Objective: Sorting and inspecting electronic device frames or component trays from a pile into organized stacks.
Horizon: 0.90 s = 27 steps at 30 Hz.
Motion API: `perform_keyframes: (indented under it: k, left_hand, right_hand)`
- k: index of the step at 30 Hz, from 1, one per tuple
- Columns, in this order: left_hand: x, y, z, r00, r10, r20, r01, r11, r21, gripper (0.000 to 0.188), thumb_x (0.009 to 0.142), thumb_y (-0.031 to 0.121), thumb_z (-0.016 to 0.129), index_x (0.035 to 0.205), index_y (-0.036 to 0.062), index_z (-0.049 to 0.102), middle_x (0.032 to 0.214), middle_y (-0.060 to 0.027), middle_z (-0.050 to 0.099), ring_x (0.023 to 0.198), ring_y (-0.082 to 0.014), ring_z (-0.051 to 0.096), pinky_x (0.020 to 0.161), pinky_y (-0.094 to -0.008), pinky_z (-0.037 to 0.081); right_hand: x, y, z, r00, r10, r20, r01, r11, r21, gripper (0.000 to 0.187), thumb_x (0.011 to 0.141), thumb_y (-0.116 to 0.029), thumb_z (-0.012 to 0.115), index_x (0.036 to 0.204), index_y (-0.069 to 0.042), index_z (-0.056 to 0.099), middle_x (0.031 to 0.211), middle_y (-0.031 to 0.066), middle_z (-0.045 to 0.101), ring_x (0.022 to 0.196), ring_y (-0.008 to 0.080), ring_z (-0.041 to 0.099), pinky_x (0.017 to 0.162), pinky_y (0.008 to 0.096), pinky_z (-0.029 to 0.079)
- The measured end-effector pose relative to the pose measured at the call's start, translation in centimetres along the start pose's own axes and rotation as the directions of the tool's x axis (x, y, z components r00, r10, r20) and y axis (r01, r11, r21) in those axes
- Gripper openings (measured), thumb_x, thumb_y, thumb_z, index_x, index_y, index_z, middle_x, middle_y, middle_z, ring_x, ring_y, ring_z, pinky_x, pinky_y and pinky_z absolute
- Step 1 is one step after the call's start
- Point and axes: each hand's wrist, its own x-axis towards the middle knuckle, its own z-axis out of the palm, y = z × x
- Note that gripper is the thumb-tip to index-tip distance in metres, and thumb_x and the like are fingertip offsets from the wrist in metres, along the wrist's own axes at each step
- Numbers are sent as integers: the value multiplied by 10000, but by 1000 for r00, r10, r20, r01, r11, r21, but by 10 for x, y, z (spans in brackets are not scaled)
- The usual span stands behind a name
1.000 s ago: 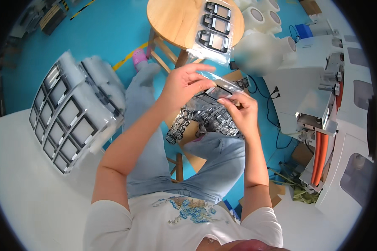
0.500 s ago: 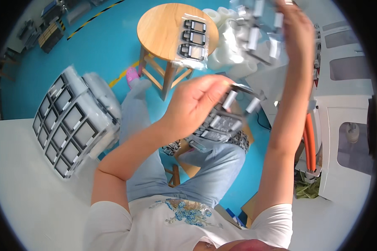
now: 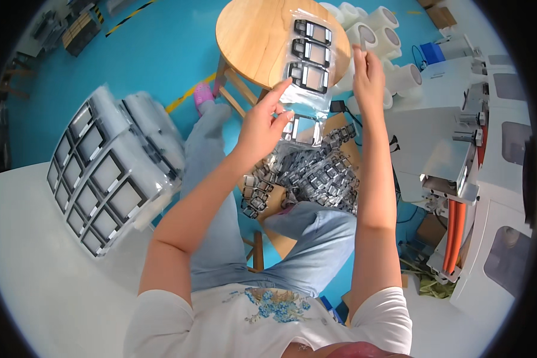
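Left hand (image 3: 258,130): thumb and fingers clamped on the plastic strip (image 3: 312,52), near part. Strip position: far part on the stool (image 3: 250,36), right side. Right hand (image 3: 370,80): raised, right; finger closure cannot be determined.

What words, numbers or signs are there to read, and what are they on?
None that I can read.
Wrapped black frames on the stool: any print is too small.
Big stack of frames, left: no readable letters.
White machine: nothing readable.
Shirt: a flower picture, no words seen.
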Motion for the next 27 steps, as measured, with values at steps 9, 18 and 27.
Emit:
perform_keyframes:
  k: [9, 18, 27]
  left_hand:
    - [9, 26, -18, 948, -201, 247, 232, 967, -104, 751, 884, 43, 657, 1543, 169, 319, 647, 28, 608, 574, -21, 467, 554, -201, 390]
    - [8, 32, -19, 959, -200, 202, 198, 980, 31, 751, 881, 63, 665, 1543, 135, 318, 600, 49, 554, 568, -25, 402, 568, -205, 359]
    - [-22, 53, -12, 962, -90, 257, 181, 916, -357, 715, 893, 108, 687, 1519, 114, 342, 900, -100, 729, 844, -87, 660, 776, -225, 504]
  right_hand:
    - [-85, -57, -27, 864, -379, 332, 389, 920, 38, 199, 810, -38, 698, 993, -108, 730, 806, 69, 626, 761, 272, 631, 642, 375, 506]
    - [-89, -73, -26, 800, -409, 439, 568, 753, -333, 298, 701, -7, 591, 971, -59, 707, 816, 78, 617, 796, 279, 626, 696, 384, 500]
    - [-144, -55, -74, 854, 84, 513, -216, 955, 204, 187, 794, -111, 812, 922, -36, 698, 821, -38, 643, 629, 33, 471, 536, 216, 331]
